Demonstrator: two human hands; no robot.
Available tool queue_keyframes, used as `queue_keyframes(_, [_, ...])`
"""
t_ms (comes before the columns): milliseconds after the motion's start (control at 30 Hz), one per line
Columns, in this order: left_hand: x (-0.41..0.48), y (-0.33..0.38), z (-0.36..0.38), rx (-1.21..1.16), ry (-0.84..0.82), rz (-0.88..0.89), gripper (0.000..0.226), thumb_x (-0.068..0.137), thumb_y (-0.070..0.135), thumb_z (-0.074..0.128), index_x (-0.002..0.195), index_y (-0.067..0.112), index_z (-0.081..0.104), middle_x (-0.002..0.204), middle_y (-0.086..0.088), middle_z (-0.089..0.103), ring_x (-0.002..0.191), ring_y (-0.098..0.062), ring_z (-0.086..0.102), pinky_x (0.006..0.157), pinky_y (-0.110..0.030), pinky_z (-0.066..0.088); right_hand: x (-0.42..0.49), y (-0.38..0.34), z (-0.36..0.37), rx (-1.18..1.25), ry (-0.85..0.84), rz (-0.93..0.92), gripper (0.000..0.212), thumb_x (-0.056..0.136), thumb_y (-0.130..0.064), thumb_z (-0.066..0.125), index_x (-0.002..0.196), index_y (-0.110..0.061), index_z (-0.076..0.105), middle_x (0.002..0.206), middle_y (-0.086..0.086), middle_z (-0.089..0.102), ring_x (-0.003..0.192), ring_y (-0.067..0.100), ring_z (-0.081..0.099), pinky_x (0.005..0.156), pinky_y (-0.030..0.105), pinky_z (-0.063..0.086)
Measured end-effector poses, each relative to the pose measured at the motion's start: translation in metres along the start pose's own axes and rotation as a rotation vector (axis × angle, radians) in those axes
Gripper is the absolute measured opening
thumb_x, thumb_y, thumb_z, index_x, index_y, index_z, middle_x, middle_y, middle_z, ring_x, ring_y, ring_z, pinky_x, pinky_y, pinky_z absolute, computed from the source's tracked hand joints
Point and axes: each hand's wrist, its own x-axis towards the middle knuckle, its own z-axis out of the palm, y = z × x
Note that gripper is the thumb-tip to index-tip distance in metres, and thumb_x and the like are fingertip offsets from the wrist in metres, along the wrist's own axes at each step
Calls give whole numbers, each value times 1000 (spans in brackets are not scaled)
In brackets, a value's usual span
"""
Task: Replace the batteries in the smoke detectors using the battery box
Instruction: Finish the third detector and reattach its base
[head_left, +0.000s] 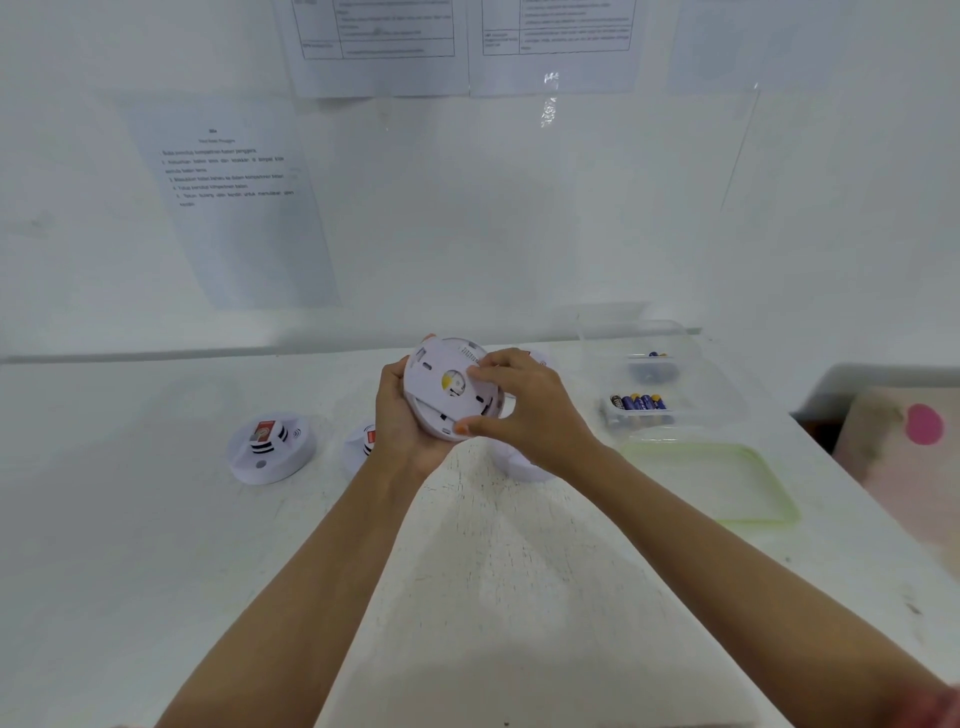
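Above the white table, both hands hold a round white smoke detector (441, 382) with its back turned toward me. My left hand (400, 415) cups its left and lower edge. My right hand (519, 400) grips the round back plate, fingers across the top and thumb at the bottom rim. A second detector (270, 447) lies on the table at the left, a red label on its top. A third (361, 441) peeks out beside my left wrist. A clear battery box (654, 379) at the right holds several blue batteries (639, 402).
A clear lid with a green rim (711, 483) lies in front of the battery box. Another white round piece (519, 467) shows under my right wrist. Printed sheets (234, 197) hang on the wall behind. The table edge drops off at the right near a pink-spotted surface (924, 423).
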Motion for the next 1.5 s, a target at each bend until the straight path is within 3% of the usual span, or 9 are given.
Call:
queue_keyframes(167, [1, -1, -2, -9, 37, 9, 29, 88, 35, 37, 93, 26, 64, 100, -10, 66, 89, -28, 59, 75, -38, 50, -3, 4, -1, -32, 5, 16, 59, 66, -25, 82, 118, -5, 62, 119, 7, 57, 110, 17, 50, 95, 23, 39])
queue_keyframes(467, [5, -2, -8, -42, 48, 3, 28, 87, 36, 39, 97, 27, 64, 113, -12, 60, 102, -31, 52, 87, -44, 42, -5, 8, -1, -31, 1, 21, 58, 64, -24, 83, 115, -4, 64, 120, 6, 59, 111, 16, 53, 96, 22, 40])
queue_keyframes(633, [5, -1, -6, -44, 18, -4, 28, 84, 35, 39, 97, 27, 62, 110, -12, 62, 98, -31, 55, 82, -42, 47, -2, 11, -1, -39, -8, 3, 58, 65, -23, 82, 117, -4, 63, 121, 6, 58, 106, 8, 47, 89, 1, 30])
queue_keyframes(767, [7, 1, -6, -44, 8, -6, 29, 86, 36, 37, 100, 28, 61, 114, -13, 60, 100, -31, 54, 78, -43, 50, -1, 11, 0, -19, -3, 1, 54, 66, -23, 81, 114, -4, 64, 114, 6, 56, 101, 10, 46, 91, 16, 36])
queue_keyframes(933, [4, 0, -3, -57, 35, -19, 31, 88, 36, 34, 98, 28, 62, 106, -13, 63, 95, -31, 56, 73, -44, 52, 5, 9, -3, -71, -43, 17, 52, 65, -27, 82, 111, -6, 66, 108, 6, 57, 98, 15, 52, 87, 23, 41])
queue_keyframes(1067, [1, -3, -1, -51, 24, -15, 26, 77, 34, 44, 93, 27, 63, 104, -11, 63, 93, -30, 56, 70, -41, 52, 7, 6, -4, -90, -53, 76, 57, 62, -29, 83, 111, -5, 66, 105, 8, 59, 98, 21, 56, 88, 32, 46])
queue_keyframes(1233, [3, -5, -2, -52, 39, -15, 26, 75, 35, 46, 89, 26, 66, 104, -9, 63, 92, -28, 57, 71, -37, 51, 4, 5, -2, -142, -80, 88, 56, 69, -39, 77, 113, -10, 60, 108, 4, 56, 99, 17, 52, 86, 25, 41])
queue_keyframes(1333, [-2, -6, 5, -7, -7, -30, 31, 68, 36, 46, 67, 24, 75, 85, -5, 69, 76, -22, 63, 64, -31, 52, 3, 3, 0, -174, -53, 72, 64, 73, -46, 71, 126, -17, 52, 112, 2, 56, 101, 17, 51, 84, 25, 39])
queue_keyframes(1500, [-3, -5, 12, -19, -29, -28, 32, 69, 35, 45, 64, 23, 75, 81, -5, 70, 69, -21, 66, 60, -31, 53, 10, 1, 1, -177, -9, 84, 67, 73, -43, 73, 130, -16, 51, 98, 5, 48, 91, 20, 49, 80, 29, 42])
